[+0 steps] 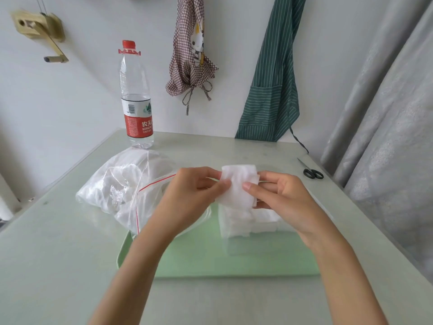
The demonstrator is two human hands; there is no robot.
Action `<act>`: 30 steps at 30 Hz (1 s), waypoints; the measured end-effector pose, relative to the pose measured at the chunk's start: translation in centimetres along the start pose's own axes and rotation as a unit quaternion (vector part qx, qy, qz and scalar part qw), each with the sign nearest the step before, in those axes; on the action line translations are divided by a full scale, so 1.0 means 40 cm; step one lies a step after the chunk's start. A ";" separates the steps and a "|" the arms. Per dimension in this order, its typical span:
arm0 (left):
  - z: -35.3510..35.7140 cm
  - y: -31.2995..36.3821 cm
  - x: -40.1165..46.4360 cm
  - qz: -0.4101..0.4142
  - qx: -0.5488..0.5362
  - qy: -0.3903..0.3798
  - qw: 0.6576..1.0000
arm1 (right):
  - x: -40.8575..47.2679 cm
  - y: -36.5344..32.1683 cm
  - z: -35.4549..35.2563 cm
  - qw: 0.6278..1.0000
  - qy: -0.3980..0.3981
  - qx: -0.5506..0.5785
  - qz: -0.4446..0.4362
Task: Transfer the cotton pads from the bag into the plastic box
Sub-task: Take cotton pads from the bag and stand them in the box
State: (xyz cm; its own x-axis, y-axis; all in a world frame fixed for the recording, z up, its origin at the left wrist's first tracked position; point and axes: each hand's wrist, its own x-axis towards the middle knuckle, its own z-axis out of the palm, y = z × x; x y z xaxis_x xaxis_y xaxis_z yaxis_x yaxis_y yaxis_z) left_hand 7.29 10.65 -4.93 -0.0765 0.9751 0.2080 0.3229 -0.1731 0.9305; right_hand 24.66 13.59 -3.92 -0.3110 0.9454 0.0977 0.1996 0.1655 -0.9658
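Note:
A small stack of white square cotton pads (237, 184) is held upright above the table. My left hand (194, 195) pinches its left edge and my right hand (278, 198) pinches its right edge, thumb on the front. Directly below stands the clear plastic box (248, 231), with white pads standing inside it; my right hand hides part of it. The clear zip bag (121, 186) with a red seal line lies to the left, still holding white pads, its mouth turned toward my left hand.
The box and part of the bag rest on a pale green tray (199, 259). A water bottle (136, 97) stands at the back of the table. Black scissors (311, 171) lie at the right edge. Aprons hang on the wall; a grey curtain is at right.

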 end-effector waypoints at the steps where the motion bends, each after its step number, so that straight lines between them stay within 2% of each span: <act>1: 0.012 -0.006 0.009 0.000 -0.004 0.017 1.000 | 0.003 0.003 -0.008 1.000 0.011 0.012 0.002; 4: 0.052 -0.018 0.034 0.002 -0.035 0.045 0.998 | 0.014 0.015 -0.018 0.998 0.027 0.049 -0.001; 8: 0.091 -0.036 0.059 0.017 -0.042 0.037 0.998 | 0.034 0.040 -0.024 0.994 0.067 0.080 0.000; 9: 0.093 -0.044 0.066 0.033 -0.010 0.020 0.999 | 0.041 0.048 -0.031 0.994 0.073 0.083 0.011; 11: 0.084 -0.051 0.081 0.077 0.160 -0.039 0.983 | 0.061 0.060 -0.056 0.996 0.064 0.051 0.038; 12: 0.079 -0.050 0.091 0.102 0.279 -0.082 0.951 | 0.073 0.066 -0.071 0.997 0.049 0.006 0.059; 14: 0.067 -0.033 0.111 0.151 0.482 -0.168 0.847 | 0.098 0.071 -0.100 0.989 -0.009 -0.102 0.110; 16: 0.064 -0.018 0.130 0.176 0.565 -0.233 0.772 | 0.122 0.073 -0.118 0.966 -0.099 -0.168 0.168; 19: 0.067 -0.016 0.140 0.177 0.618 -0.288 0.710 | 0.149 0.071 -0.122 0.936 -0.198 -0.187 0.225; 21: 0.070 -0.027 0.140 0.172 0.629 -0.302 0.696 | 0.159 0.070 -0.107 0.922 -0.242 -0.171 0.248; 23: 0.070 -0.036 0.139 0.164 0.626 -0.300 0.701 | 0.162 0.075 -0.090 0.910 -0.271 -0.174 0.262; 30: 0.074 -0.046 0.142 0.157 0.608 -0.287 0.723 | 0.153 0.101 -0.042 0.861 -0.295 -0.380 0.161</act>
State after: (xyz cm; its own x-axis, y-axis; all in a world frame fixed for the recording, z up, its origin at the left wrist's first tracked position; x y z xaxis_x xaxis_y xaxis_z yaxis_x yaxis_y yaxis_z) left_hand 9.06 16.91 -6.38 0.4725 0.8712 -0.1334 0.8568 -0.4895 -0.1622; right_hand 25.12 20.51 -6.83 -0.4986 0.7062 -0.5026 0.8457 0.2691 -0.4609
